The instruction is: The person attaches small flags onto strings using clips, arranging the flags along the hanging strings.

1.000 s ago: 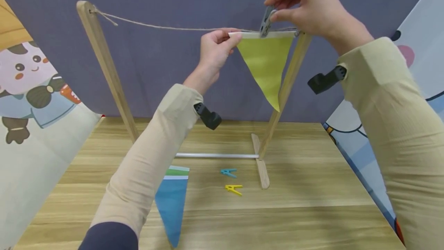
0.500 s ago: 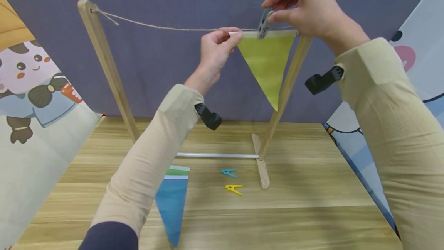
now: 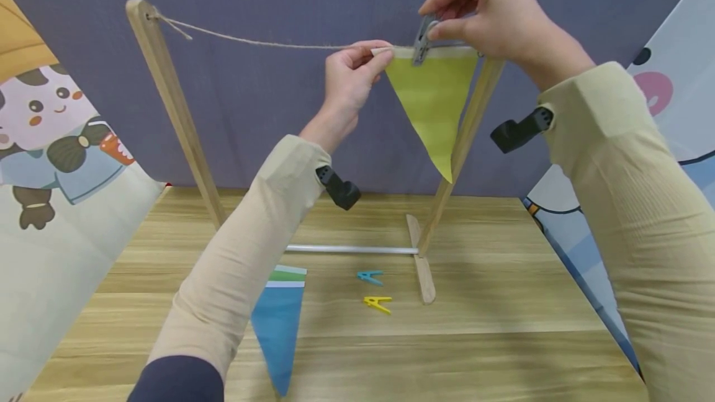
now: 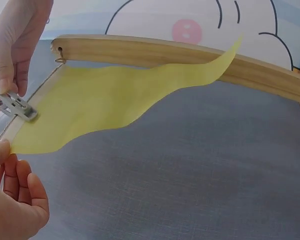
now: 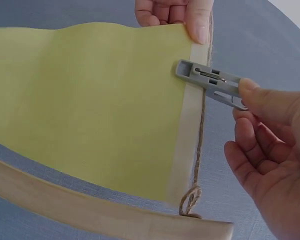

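Note:
A yellow triangular pennant [image 3: 431,98] with a white top band hangs at the twine [image 3: 268,44], close to the right wooden post [image 3: 472,110]. My left hand [image 3: 353,79] pinches the band's left corner between thumb and fingers. Above the band, my right hand [image 3: 497,14] pinches the handle end of a grey clothespin [image 3: 421,42]. In the right wrist view the clothespin [image 5: 207,79] lies across the white band and the twine, its tip over the yellow cloth. The left wrist view shows the pennant [image 4: 105,95] rippling toward its point.
On the wooden table [image 3: 475,358] lie a blue clothespin [image 3: 370,276], a yellow clothespin [image 3: 377,304] and a blue pennant [image 3: 279,327] overlapping a green one [image 3: 287,276]. A white rod [image 3: 352,249] runs low between the posts; the left post [image 3: 173,104] holds the twine's other end.
The clothespin and right hand have shifted slightly left and down, the clothespin's tip now lower over the band. The left hand, still on the corner, has moved slightly right and up.

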Action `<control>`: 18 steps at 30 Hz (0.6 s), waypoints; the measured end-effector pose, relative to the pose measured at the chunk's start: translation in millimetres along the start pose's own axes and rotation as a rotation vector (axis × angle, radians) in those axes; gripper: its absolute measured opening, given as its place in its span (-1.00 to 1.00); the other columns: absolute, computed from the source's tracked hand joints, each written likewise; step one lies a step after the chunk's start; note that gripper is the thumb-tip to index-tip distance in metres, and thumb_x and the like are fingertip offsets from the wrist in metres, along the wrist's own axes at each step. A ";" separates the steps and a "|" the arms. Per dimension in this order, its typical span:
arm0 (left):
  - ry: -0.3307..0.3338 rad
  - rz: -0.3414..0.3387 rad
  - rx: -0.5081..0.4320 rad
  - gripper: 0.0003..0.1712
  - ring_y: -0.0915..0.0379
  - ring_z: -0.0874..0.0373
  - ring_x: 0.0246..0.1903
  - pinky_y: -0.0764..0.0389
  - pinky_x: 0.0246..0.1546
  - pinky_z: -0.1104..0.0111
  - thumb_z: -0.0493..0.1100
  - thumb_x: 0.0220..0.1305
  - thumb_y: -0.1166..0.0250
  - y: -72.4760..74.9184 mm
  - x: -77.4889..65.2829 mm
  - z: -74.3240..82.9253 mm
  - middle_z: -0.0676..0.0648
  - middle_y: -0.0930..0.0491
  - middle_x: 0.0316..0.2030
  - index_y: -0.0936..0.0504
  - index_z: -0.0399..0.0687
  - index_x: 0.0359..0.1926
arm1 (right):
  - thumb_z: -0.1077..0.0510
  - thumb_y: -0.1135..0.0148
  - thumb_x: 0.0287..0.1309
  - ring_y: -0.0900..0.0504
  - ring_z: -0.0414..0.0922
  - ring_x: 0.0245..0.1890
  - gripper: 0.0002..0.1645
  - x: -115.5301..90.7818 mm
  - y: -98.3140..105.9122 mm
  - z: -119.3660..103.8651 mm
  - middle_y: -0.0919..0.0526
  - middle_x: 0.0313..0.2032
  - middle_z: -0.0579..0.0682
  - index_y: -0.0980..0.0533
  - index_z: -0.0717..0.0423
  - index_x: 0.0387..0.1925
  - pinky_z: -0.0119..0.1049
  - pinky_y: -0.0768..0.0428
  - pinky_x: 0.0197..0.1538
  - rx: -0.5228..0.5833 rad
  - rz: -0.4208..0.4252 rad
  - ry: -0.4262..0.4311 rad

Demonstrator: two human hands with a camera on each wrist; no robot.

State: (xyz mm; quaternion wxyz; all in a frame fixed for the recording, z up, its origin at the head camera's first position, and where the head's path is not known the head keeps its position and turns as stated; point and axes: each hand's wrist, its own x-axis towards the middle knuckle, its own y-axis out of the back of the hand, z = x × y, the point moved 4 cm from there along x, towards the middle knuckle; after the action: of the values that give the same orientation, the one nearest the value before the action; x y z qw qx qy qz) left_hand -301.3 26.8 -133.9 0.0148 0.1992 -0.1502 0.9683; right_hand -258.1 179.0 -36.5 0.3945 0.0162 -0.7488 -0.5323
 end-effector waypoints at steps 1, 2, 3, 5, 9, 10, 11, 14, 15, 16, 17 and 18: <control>-0.002 -0.001 -0.003 -0.82 -0.37 0.33 -0.51 -0.39 -0.45 0.52 -0.37 0.17 -0.29 -0.3 -0.1 0.1 0.11 -0.53 -0.54 -0.64 -0.40 -0.19 | 0.28 -0.28 0.10 -0.39 -0.39 -0.45 -0.73 0.3 -0.4 0.1 -0.58 -0.32 -0.04 -0.62 0.28 -0.12 -0.62 -0.35 -0.33 0.005 -0.002 -0.003; -0.003 -0.001 -0.004 -0.82 -0.37 0.33 -0.52 -0.39 -0.46 0.52 -0.37 0.17 -0.29 -0.4 -0.2 0.1 0.11 -0.53 -0.54 -0.63 -0.40 -0.19 | 0.28 -0.28 0.11 -0.39 -0.38 -0.44 -0.73 0.1 -0.9 -0.1 -0.57 -0.32 -0.06 -0.61 0.28 -0.12 -0.62 -0.36 -0.31 0.008 -0.006 -0.007; -0.004 0.000 -0.006 -0.82 -0.37 0.33 -0.52 -0.39 -0.46 0.52 -0.38 0.17 -0.28 -0.5 -0.4 0.3 0.11 -0.53 -0.55 -0.63 -0.40 -0.19 | 0.28 -0.28 0.11 -0.40 -0.38 -0.43 -0.72 0.0 -1.4 -0.2 -0.57 -0.32 -0.06 -0.61 0.28 -0.11 -0.62 -0.36 -0.30 0.012 -0.010 -0.010; -0.008 0.001 -0.008 -0.82 -0.36 0.33 -0.53 -0.39 -0.47 0.53 -0.38 0.17 -0.28 -0.8 -0.7 0.5 0.11 -0.52 -0.55 -0.63 -0.41 -0.19 | 0.28 -0.29 0.10 -0.40 -0.36 -0.42 -0.70 -0.6 -2.7 -0.1 -0.56 -0.32 -0.06 -0.60 0.28 -0.09 -0.62 -0.37 -0.28 0.028 -0.019 -0.022; -0.006 0.005 -0.010 -0.83 -0.36 0.33 -0.53 -0.39 -0.47 0.52 -0.38 0.16 -0.29 -0.9 -1.2 0.3 0.11 -0.52 -0.55 -0.63 -0.41 -0.21 | 0.27 -0.29 0.10 -0.42 -0.31 -0.39 -0.64 -2.6 -5.1 1.8 -0.52 -0.35 -0.15 -0.57 0.27 -0.03 -0.60 -0.39 -0.26 0.110 -0.036 -0.080; -0.009 0.004 -0.012 -0.83 -0.36 0.33 -0.53 -0.38 -0.46 0.52 -0.38 0.16 -0.29 -1.0 -1.2 0.4 0.11 -0.52 -0.55 -0.63 -0.42 -0.21 | 0.26 -0.29 0.10 -0.43 -0.30 -0.39 -0.63 -3.1 -5.5 2.7 -0.52 -0.35 -0.17 -0.56 0.27 -0.01 -0.59 -0.40 -0.26 0.140 -0.034 -0.095; -0.012 0.002 -0.015 -0.83 -0.36 0.33 -0.53 -0.38 -0.46 0.52 -0.38 0.16 -0.29 -1.2 -1.3 0.4 0.11 -0.52 -0.54 -0.63 -0.42 -0.21 | 0.26 -0.29 0.10 -0.44 -0.29 -0.38 -0.61 -3.7 -5.8 3.4 -0.51 -0.36 -0.19 -0.55 0.27 0.00 -0.58 -0.40 -0.25 0.171 -0.031 -0.113; -0.036 -0.005 -0.026 -0.82 -0.35 0.34 -0.54 -0.38 -0.46 0.50 -0.39 0.16 -0.28 -1.7 -1.1 1.0 0.13 -0.53 -0.53 -0.63 -0.44 -0.21 | 0.28 -0.30 0.09 -0.46 -0.28 -0.38 -0.61 -4.3 -6.2 4.8 -0.52 -0.38 -0.22 -0.55 0.28 0.00 -0.55 -0.39 -0.25 0.243 -0.009 -0.135; -0.046 -0.007 -0.028 -0.82 -0.34 0.34 -0.54 -0.37 -0.47 0.49 -0.39 0.16 -0.28 -1.8 -1.1 1.0 0.13 -0.52 -0.54 -0.62 -0.45 -0.21 | 0.28 -0.30 0.09 -0.46 -0.28 -0.38 -0.62 -4.3 -6.4 4.8 -0.52 -0.39 -0.21 -0.56 0.28 -0.01 -0.55 -0.39 -0.26 0.259 0.000 -0.137; -0.055 -0.008 -0.030 -0.82 -0.34 0.34 -0.55 -0.37 -0.47 0.49 -0.39 0.16 -0.28 -1.9 -1.0 1.1 0.14 -0.52 -0.54 -0.62 -0.46 -0.21 | 0.29 -0.30 0.09 -0.46 -0.27 -0.39 -0.63 -4.0 -6.9 4.8 -0.52 -0.39 -0.21 -0.56 0.29 -0.03 -0.54 -0.39 -0.26 0.279 0.007 -0.139; -0.057 -0.009 -0.032 -0.82 -0.34 0.34 -0.55 -0.37 -0.47 0.48 -0.40 0.16 -0.28 -2.0 -1.0 1.1 0.14 -0.52 -0.54 -0.62 -0.46 -0.21 | 0.29 -0.30 0.08 -0.46 -0.27 -0.39 -0.64 -3.7 -7.4 4.4 -0.53 -0.39 -0.21 -0.57 0.29 -0.04 -0.54 -0.39 -0.26 0.291 0.012 -0.139; -0.058 -0.009 -0.033 -0.82 -0.34 0.34 -0.55 -0.37 -0.47 0.49 -0.40 0.16 -0.28 -2.0 -1.0 1.0 0.14 -0.52 -0.54 -0.62 -0.47 -0.21 | 0.30 -0.30 0.08 -0.46 -0.26 -0.39 -0.65 -3.3 -8.1 3.8 -0.53 -0.40 -0.20 -0.57 0.29 -0.05 -0.53 -0.39 -0.26 0.301 0.017 -0.135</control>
State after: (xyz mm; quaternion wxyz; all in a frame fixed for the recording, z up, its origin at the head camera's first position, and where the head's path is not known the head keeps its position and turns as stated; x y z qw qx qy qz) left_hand -299.8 28.4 -132.9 0.0180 0.2277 -0.1656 0.9594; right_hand -261.4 180.0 -45.4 0.3409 0.0327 -0.8450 -0.4107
